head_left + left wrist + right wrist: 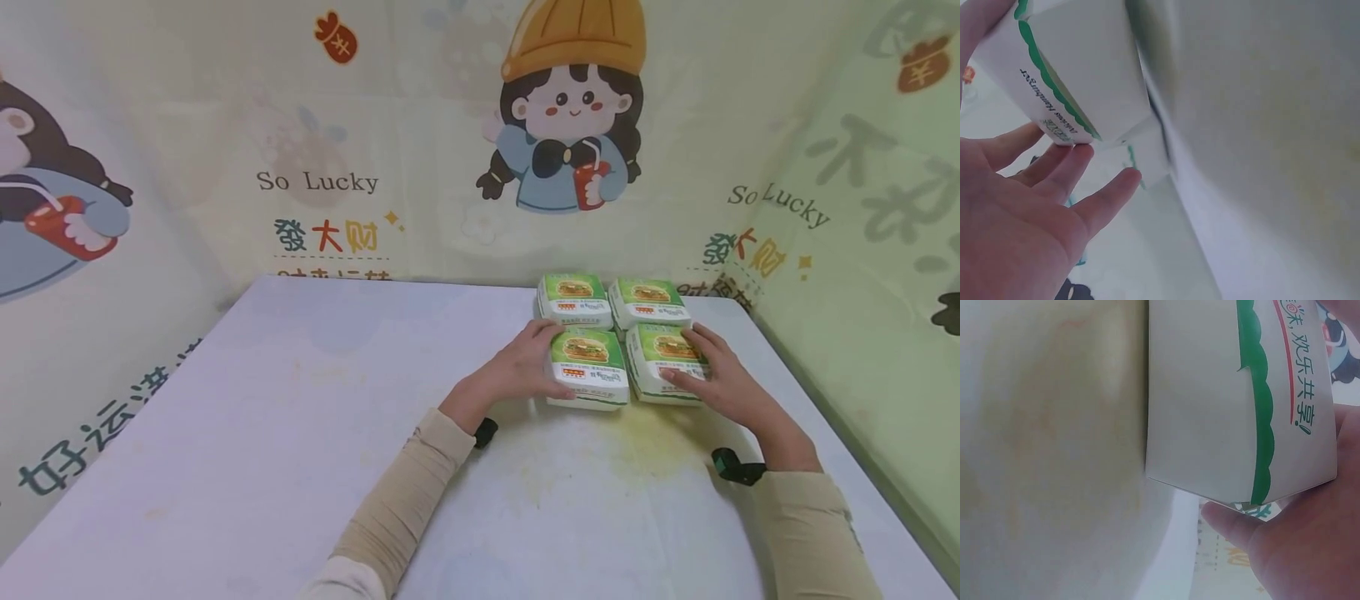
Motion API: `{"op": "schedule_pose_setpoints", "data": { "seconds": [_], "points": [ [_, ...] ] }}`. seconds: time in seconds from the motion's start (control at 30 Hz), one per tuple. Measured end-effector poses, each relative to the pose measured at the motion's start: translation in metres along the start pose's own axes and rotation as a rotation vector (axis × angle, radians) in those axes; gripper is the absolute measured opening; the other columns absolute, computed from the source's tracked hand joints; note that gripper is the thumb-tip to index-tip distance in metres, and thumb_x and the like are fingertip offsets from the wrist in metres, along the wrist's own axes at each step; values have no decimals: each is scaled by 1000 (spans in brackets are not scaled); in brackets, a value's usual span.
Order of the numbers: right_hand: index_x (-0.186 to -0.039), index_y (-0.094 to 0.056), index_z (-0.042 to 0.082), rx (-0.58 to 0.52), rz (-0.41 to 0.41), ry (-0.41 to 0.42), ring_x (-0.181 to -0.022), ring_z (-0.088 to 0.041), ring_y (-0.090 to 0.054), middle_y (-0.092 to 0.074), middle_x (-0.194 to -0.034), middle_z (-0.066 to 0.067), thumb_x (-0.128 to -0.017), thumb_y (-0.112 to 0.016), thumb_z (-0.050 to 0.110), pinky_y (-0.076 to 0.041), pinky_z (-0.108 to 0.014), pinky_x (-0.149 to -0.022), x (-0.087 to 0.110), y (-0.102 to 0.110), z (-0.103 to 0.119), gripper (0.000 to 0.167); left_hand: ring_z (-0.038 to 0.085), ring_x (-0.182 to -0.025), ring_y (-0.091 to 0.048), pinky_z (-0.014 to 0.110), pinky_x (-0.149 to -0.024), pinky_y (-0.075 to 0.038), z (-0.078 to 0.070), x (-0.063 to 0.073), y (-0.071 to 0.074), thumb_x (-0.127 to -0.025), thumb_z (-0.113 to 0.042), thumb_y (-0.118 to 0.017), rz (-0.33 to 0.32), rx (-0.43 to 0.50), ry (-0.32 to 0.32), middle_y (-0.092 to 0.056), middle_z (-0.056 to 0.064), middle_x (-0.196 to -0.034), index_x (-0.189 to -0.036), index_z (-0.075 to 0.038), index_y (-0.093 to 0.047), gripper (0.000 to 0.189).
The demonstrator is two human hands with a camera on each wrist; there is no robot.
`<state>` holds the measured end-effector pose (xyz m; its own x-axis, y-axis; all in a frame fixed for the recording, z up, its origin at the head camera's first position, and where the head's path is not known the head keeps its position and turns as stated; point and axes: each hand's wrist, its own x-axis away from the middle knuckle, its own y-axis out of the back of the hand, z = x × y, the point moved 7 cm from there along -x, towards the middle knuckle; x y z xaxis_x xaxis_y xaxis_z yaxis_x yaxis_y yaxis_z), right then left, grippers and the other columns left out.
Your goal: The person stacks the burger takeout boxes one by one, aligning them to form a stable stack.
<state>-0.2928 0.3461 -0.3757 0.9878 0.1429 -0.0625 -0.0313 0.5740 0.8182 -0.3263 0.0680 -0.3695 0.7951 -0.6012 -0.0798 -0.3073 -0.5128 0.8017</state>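
Head: gripping near-left box (592,354) in left hand (522,367) and near-right box (655,357) in right hand (723,383), thumbs opposing fingers, on table (315,417) before rear pair (576,302), apparently aligning; next, square edges, then release.

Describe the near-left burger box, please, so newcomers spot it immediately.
On the table, far right, four burger boxes stand two by two. Take the near-left one: unlike the near-right box at the right grip, the left grip holds it.
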Motion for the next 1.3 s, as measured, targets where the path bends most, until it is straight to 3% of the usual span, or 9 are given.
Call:
{"op": "schedule_pose_setpoints", "data": {
  "seconds": [0.23, 0.53, 0.8, 1.3],
  "points": [
    [-157, -14, -2, 2, 8, -5, -146, -55, -7, 1, -164, -27, -94, -63, 46, -19, -78, -107, -2, -1, -1, 93, 18, -133, -40, 34, -107, -45, -2, 11, 13, -73, -50, -83, -13, 1, -33, -29, 4, -155, -153, -12, -33, 101],
    [-156, -15, -2, 20, 5, -2, -145, -56, -9, -1, -163, -28, -94, -62, 47, -20, -78, -106, -2, -2, -2, 92, 19, -132, -42, 38, -104, -47, 8, 30, 30, -73, -48, -85, -31, 19, -14, -29, 4, -156, -153, -11, -34, 102],
    [-156, -16, -3, 31, 2, 5, -144, -57, -10, -2, -162, -29, -94, -62, 46, -21, -78, -106, -2, -2, -1, 92, 20, -130, -44, 39, -102, -47, 27, 51, 46, -71, -46, -86, -72, 22, 26, -30, 1, -154, -151, -12, -37, 100],
    [-157, -14, -2, 17, 8, 2, -145, -56, -8, 2, -163, -27, -94, -62, 47, -20, -78, -106, -1, -1, 1, 93, 24, -137, -39, 42, -114, -40, 58, 63, 72, -70, -43, -87, -115, 9, 66, -33, 6, -154, -150, -9, -38, 100]
  ]
}}
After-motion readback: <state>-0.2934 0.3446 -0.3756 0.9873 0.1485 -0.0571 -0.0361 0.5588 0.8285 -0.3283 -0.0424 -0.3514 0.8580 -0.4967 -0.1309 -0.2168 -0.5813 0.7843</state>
